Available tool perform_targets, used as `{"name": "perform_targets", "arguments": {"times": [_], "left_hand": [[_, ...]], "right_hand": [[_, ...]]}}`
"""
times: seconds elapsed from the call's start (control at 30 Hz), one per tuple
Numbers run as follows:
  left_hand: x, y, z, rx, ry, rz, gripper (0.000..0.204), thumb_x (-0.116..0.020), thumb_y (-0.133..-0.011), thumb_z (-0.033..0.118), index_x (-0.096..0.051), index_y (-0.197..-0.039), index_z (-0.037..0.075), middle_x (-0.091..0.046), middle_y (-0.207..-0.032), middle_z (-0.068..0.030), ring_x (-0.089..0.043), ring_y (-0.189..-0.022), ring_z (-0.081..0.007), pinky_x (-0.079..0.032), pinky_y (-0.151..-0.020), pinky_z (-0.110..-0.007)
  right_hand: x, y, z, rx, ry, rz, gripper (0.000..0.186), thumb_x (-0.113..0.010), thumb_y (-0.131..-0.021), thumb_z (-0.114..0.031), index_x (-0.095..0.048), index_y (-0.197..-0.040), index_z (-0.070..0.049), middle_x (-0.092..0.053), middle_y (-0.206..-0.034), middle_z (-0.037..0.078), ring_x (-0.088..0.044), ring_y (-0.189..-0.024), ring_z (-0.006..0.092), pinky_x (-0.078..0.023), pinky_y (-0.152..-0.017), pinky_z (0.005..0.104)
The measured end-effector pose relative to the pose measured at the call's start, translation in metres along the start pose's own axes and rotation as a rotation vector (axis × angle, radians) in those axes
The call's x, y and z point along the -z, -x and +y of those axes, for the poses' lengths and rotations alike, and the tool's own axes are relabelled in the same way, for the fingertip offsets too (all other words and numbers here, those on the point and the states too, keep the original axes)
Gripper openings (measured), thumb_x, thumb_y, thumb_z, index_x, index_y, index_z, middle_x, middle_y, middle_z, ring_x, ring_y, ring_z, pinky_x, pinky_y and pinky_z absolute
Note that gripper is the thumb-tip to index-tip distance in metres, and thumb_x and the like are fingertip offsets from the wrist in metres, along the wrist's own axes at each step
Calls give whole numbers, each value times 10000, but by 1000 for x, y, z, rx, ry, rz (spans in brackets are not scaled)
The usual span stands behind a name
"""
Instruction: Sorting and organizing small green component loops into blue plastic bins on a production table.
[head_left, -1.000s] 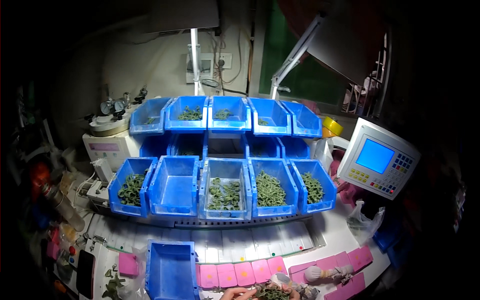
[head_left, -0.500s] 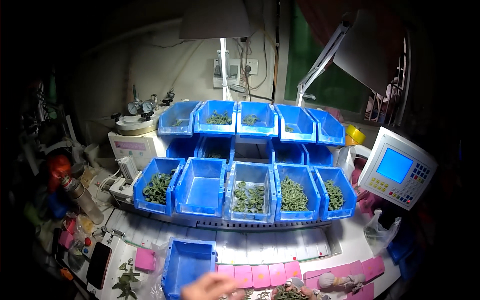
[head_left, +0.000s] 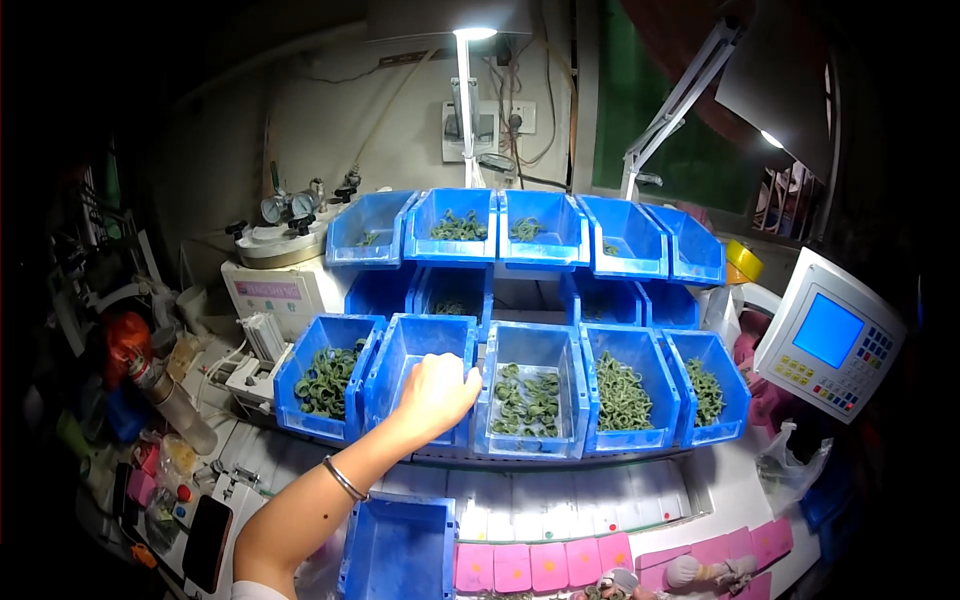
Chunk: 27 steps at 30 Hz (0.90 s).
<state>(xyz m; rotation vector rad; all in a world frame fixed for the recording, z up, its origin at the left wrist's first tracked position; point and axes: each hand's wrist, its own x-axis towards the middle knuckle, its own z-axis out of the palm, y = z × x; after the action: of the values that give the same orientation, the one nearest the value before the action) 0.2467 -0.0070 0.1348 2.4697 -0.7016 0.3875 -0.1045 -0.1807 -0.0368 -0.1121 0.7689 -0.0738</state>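
Note:
My left hand (head_left: pixel 438 396) is closed, knuckles up, over the blue bin (head_left: pixel 416 336) second from the left in the front row. A bangle circles its wrist. Whatever its fingers hold is hidden beneath the hand. At the lower edge, only part of my right hand (head_left: pixel 640 594) shows, curled around a bunch of small green curled pieces (head_left: pixel 604 592). Similar green pieces (head_left: pixel 528 402) lie in the neighbouring front bin. Below my left forearm, another blue bin (head_left: pixel 398 550) stands on the table.
More blue bins (head_left: pixel 450 228) stand in tiers behind. A row of pink blocks (head_left: pixel 550 568) lines the near table. At right are a control panel with a blue screen (head_left: pixel 826 332) and a plastic bag (head_left: pixel 792 466). A phone (head_left: pixel 207 543) lies at left; two lamps hang above.
My left hand has moved up and away from the near table to the second front bin, and its fingers have closed. My right hand stays low with the green pieces. The view has shifted slightly.

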Motion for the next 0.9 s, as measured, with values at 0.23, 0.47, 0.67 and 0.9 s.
{"name": "perform_targets", "arguments": {"times": [0.23,0.47,0.67,0.9], "left_hand": [[13,12,11,-37,-123,88,240,-510,-775,141,-561,-656,-61,-561,-607,-260,-590,-613,-398,-493,-599,-435],[19,35,27,-16,-155,-76,221,-494,-798,147,-547,-782,-67,-578,-620,-258,-603,-620,-401,-503,-600,-452],[13,40,27,-34,-168,-42,198,-544,-784,153,-553,-816,-43,-547,-542,-209,-577,-547,-375,-478,-554,-436],[18,49,29,3,-156,-82,208,-545,-788,162,-555,-835,-40,-548,-547,-213,-577,-548,-375,-477,-553,-437]], "right_hand": [[-17,0,14,351,614,32,561,-414,-743,-539,-603,-1028,-95,-626,-972,112,-571,-889,313,-495,-578,455],[17,-26,-15,-51,-64,52,550,-430,-735,-510,-602,-1022,-73,-629,-959,118,-588,-865,330,-506,-536,443],[22,-26,-12,-67,-128,4,553,-443,-727,-502,-599,-1023,-62,-630,-957,121,-596,-858,338,-509,-513,438],[-3,-2,-4,-78,-55,-177,532,-484,-701,-441,-585,-1028,-33,-619,-985,150,-588,-882,389,-520,-511,452]]}}
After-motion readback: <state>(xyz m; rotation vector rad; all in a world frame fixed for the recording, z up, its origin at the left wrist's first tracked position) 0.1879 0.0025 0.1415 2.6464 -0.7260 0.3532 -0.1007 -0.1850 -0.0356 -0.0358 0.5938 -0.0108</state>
